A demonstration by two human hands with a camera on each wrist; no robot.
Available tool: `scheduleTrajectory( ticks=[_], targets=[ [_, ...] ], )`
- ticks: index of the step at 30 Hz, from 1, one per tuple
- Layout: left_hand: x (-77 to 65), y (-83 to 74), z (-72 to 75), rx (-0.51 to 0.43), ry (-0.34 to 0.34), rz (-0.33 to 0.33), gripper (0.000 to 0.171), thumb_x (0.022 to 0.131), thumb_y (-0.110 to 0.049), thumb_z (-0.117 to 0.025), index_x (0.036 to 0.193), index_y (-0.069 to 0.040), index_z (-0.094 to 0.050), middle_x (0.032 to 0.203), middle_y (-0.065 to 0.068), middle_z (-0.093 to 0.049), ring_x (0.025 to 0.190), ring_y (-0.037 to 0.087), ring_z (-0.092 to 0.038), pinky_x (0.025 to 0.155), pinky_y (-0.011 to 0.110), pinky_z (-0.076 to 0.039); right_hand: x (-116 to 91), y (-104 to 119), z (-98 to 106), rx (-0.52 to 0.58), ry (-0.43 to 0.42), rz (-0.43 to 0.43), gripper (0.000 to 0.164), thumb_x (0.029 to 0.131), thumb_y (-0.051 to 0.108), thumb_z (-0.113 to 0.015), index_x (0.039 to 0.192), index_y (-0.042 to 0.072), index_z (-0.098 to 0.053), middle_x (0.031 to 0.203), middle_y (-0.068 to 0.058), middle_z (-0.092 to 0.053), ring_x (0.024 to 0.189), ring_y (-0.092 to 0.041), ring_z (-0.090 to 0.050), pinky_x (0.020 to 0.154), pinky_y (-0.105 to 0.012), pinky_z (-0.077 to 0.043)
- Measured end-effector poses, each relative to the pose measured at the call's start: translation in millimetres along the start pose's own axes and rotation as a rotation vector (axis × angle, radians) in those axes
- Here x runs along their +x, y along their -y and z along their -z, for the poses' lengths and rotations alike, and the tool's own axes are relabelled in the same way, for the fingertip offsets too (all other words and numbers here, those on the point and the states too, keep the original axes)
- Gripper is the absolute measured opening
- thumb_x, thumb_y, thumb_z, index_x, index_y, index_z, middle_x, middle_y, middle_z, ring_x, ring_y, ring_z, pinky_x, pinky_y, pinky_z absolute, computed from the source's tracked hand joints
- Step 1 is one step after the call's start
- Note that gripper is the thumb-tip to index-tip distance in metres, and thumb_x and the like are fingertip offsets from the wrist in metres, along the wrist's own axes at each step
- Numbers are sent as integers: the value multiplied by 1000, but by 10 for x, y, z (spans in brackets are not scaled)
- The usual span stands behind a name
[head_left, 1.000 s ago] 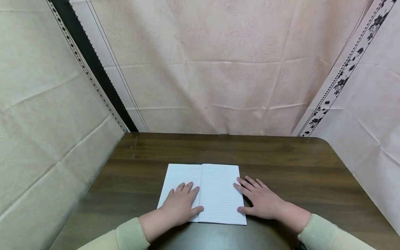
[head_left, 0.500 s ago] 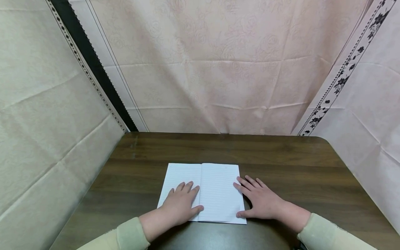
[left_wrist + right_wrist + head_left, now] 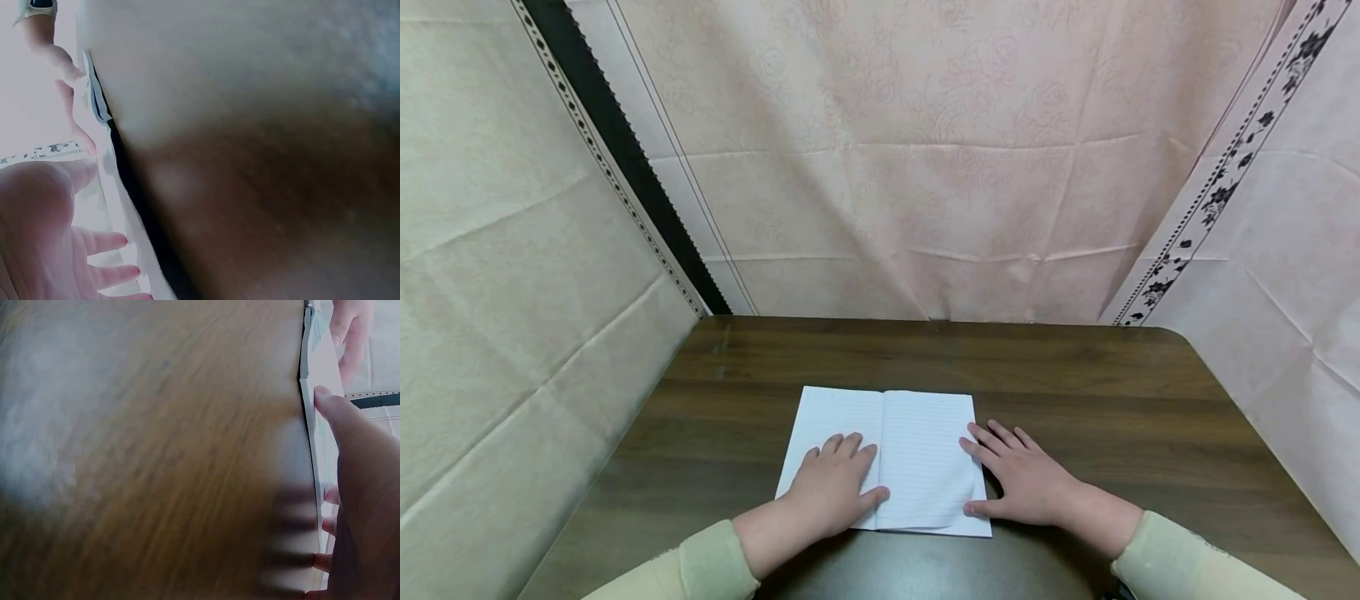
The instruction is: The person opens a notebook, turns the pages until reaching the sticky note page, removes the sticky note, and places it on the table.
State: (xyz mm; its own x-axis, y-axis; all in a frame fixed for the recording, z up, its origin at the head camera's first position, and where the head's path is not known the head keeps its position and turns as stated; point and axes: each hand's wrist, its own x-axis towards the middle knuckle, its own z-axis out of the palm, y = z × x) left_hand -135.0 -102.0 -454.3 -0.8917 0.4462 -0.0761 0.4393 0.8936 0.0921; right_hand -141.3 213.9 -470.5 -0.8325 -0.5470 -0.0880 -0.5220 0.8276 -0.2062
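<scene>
A ruled notebook [image 3: 922, 450] lies spread out on the brown table, its lined pages facing up. My left hand [image 3: 829, 493] rests with extended fingers on the left page, the thumb reaching just across the fold. At the right page's outer edge, my right hand [image 3: 1033, 482] has its fingers spread, fingertips on the margin. The right thumb [image 3: 328, 400] presses the page near the lower right corner. There the top sheet is pulled slightly inward, and a strip of the sheet below shows. In the left wrist view, the left hand [image 3: 40, 219] has straight fingers along the notebook.
The wooden table [image 3: 925, 350] extends around the notebook on all sides, with a rounded far right corner. Pale patterned cloths [image 3: 925, 208] hang behind and at both sides. A dark gap [image 3: 640, 167] runs between cloths at the left.
The right thumb has slid slightly left, and the right page's lower corner has shifted inward with it, baring the sheet underneath. The left page's top edge has risen slightly. The left hand has barely moved.
</scene>
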Motion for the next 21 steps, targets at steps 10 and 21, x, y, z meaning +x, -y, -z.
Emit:
scheduleTrajectory(
  ticks=[10,21],
  targets=[
    [26,-103,61,62,-78,-80,56,91,-60,-60,122,-13,-65,127,8,-59,118,29,-53,92,50,-45,12,-5,-16,-8,-1,-6,95,82,82,-48,154,21,-37,162,-3,-27,149,-35,-20,112,-64,-21],
    [6,-332,108,212,-157,-326,42,87,-63,-62,93,-22,-68,104,-4,-61,100,18,-56,81,36,-45,8,-2,-24,-28,-10,-11,95,82,83,-45,154,21,-38,162,-3,-27,148,-35,-21,112,-63,-22]
  ],
)
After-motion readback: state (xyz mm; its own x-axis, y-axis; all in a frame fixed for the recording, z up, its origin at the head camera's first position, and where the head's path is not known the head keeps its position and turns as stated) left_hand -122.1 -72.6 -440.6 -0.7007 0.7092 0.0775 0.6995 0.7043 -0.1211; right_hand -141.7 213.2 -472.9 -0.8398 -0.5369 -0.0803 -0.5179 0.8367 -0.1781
